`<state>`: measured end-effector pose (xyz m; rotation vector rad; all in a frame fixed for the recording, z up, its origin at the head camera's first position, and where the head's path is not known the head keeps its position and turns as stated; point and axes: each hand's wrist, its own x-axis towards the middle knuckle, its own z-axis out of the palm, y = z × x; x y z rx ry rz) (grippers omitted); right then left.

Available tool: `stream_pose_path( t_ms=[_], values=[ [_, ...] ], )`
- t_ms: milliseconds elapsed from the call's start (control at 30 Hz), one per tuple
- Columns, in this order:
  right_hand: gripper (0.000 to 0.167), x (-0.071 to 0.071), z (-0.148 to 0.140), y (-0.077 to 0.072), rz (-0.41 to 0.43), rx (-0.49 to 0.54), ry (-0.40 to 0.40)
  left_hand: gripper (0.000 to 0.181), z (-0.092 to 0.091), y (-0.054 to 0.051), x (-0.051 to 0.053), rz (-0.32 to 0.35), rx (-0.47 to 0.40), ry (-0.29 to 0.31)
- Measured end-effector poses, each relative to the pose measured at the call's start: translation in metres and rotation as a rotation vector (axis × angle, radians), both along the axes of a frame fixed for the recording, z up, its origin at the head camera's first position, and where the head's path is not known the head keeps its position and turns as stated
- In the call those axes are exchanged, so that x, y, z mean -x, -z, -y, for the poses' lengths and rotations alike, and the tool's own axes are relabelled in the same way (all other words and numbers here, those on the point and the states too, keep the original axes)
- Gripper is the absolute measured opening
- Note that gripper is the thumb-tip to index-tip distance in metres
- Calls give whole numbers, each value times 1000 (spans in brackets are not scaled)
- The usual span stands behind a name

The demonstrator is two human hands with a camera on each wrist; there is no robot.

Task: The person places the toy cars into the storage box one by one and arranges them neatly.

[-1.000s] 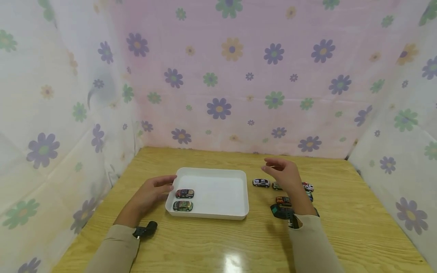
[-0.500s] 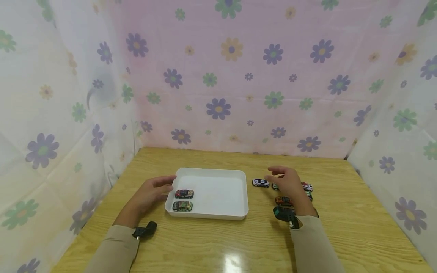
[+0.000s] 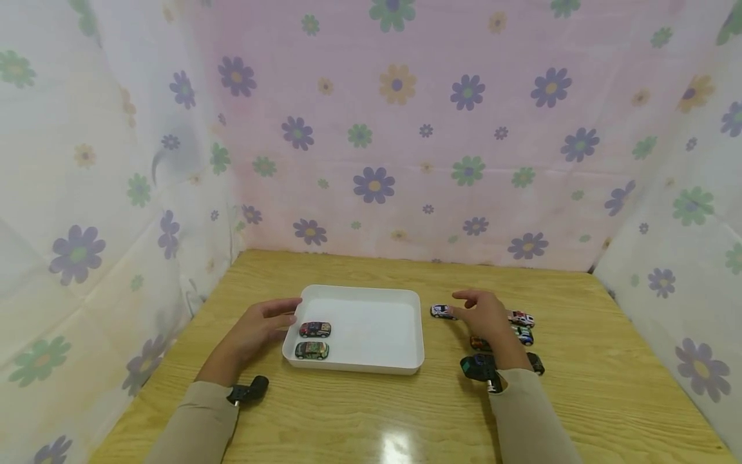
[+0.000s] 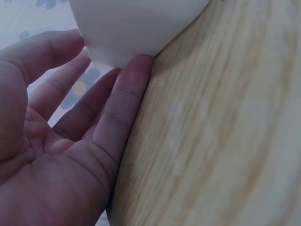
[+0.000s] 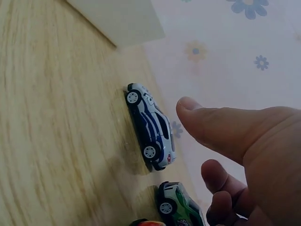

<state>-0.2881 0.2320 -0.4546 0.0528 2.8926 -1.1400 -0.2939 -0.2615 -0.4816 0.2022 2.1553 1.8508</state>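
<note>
My left hand [image 3: 255, 328] rests against the left end of a white tray [image 3: 371, 368]; the left wrist view has its fingertips [image 4: 140, 66] touching the outer wall, fingers loosely extended. Inside the tray, a dark red patterned toy car [image 3: 315, 329] and a green patterned one [image 3: 312, 350] sit at the left. My right hand [image 3: 485, 319] hovers over toy cars right of the tray. Its thumb is beside a white and blue toy car [image 5: 151, 127], with a gap between them in the right wrist view. A green toy car [image 5: 178, 205] lies close by, below the fingers.
Several more toy cars lie under and behind the right hand: a white and red one [image 3: 522, 318], a blue and white one [image 3: 524, 335], an orange one [image 3: 479, 343] and a dark one [image 3: 536, 363]. Flowered cloth [image 3: 324, 193] walls the wooden table [image 3: 348, 419].
My right hand has come down toward the toy cars, its thumb now close to the white and blue car. My left hand stays at the tray.
</note>
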Motion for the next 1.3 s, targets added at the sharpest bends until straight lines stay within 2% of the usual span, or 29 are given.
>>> stream_pose_path(
  t_ms=[300,700,1300],
  values=[
    [47,-2,2,5,-10,-55,-22,51,0,1,0,-10,-5,1],
    [40,-4,5,6,-55,-142,-12,51,0,2,0,-3,-8,-5],
    [31,-4,7,4,-64,-151,2,51,-1,1,-1,5,4,-11]
  ],
)
